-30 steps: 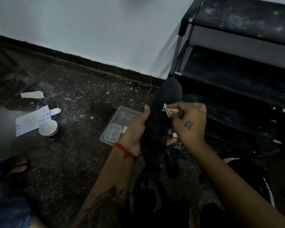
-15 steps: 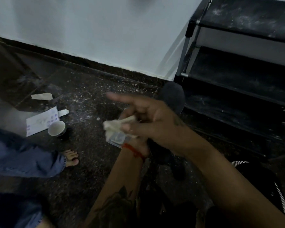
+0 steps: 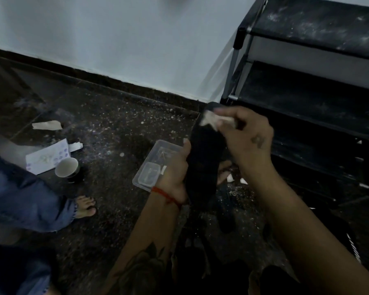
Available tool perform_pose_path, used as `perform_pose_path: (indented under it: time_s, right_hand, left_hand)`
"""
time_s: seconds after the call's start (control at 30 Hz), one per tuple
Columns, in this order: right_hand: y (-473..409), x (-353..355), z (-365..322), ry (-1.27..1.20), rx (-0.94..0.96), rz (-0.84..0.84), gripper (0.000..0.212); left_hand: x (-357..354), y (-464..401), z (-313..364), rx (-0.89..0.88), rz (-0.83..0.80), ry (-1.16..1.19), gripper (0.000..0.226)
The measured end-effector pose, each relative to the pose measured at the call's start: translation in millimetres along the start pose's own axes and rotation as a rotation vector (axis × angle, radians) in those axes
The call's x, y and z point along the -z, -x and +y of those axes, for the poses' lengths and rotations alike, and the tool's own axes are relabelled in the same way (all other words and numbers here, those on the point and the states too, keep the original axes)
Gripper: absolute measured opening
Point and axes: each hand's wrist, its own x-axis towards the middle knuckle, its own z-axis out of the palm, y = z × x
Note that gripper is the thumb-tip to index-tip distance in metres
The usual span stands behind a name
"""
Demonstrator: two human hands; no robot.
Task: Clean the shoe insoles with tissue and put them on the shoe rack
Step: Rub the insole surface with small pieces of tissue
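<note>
While the dark, flat insole [image 3: 202,158] stands upright over the speckled floor [image 3: 115,133], just left of the dusty black rack [image 3: 307,107], the left hand [image 3: 175,167] wraps its middle. The right hand [image 3: 245,137], fingers curled, pinches crumpled white tissue [image 3: 211,120] against the rounded top.

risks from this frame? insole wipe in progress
1. The right hand pinches only a small wad of tissue at the insole's top end; it may shred or miss areas.
2. The left hand grips the insole mid-length, so the free top could flex away under pressure.
3. The shoe rack shelves look dusty and could re-soil the cleaned insole.
</note>
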Motion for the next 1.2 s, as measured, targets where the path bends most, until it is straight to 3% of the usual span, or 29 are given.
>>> perform_pose_path:
  time_s: [0.07, 0.1, 0.27, 0.37, 0.4, 0.53, 0.57, 0.7, 0.8, 0.87, 0.97, 1.03, 1.2]
  right_hand:
    - [-2.7, -0.5, 17.6, 0.225, -0.071, 0.109, 0.023]
    - [-1.0, -5.3, 27.4, 0.282, -0.08, 0.086, 0.024]
    - [18.4, -22.0, 23.5, 0.335, 0.112, -0.305, 0.013]
    - [13.3, -7.6, 25.8, 0.357, 0.065, -0.499, 0.01]
    - [12.3, -2.3, 27.7, 0.367, 0.032, -0.494, 0.013]
    - [11.5, -2.3, 38.0, 0.479, 0.099, -0.121, 0.022]
    - [13.3, -7.1, 38.3, 0.46, 0.095, -0.096, 0.022]
    - [26.1, -20.6, 28.0, 0.219, 0.003, -0.318, 0.008]
    - [28.4, -10.3, 21.9, 0.236, 0.076, -0.546, 0.01]
    - [25.8, -2.1, 26.7, 0.359, 0.149, -0.517, 0.012]
    - [21.7, 2.0, 38.1, 0.543, 0.185, -0.255, 0.017]
    - [20.8, -2.4, 43.7, 0.525, 0.165, -0.157, 0.018]
    - [37.0, -19.0, 38.3, 0.251, 0.102, -0.354, 0.013]
  left_hand:
    - [-4.2, 0.8, 1.4, 0.018, -0.039, 0.017, 0.06]
    - [-3.1, -0.9, -0.3, 0.026, -0.041, 0.021, 0.06]
    - [4.4, -7.2, -4.3, -0.058, 0.007, -0.04, 0.061]
    - [7.8, -9.2, 0.0, -0.063, -0.009, 0.022, 0.056]
    - [5.7, -8.7, 0.7, -0.056, -0.024, 0.036, 0.055]
    - [2.5, -8.3, 0.1, -0.029, -0.049, 0.002, 0.058]
    - [3.3, -8.9, -0.8, -0.035, -0.041, -0.012, 0.058]
    - [10.6, -10.3, 0.7, -0.038, 0.02, 0.018, 0.056]
    - [11.3, -9.4, 2.3, -0.079, 0.019, 0.033, 0.055]
    - [8.0, -9.1, 1.9, -0.096, 0.013, 0.038, 0.052]
    - [2.8, -8.5, -0.1, -0.058, -0.002, 0.004, 0.052]
    - [1.5, -8.0, -1.4, -0.052, -0.001, -0.026, 0.053]
    - [6.6, -9.9, -1.1, -0.056, 0.067, -0.004, 0.054]
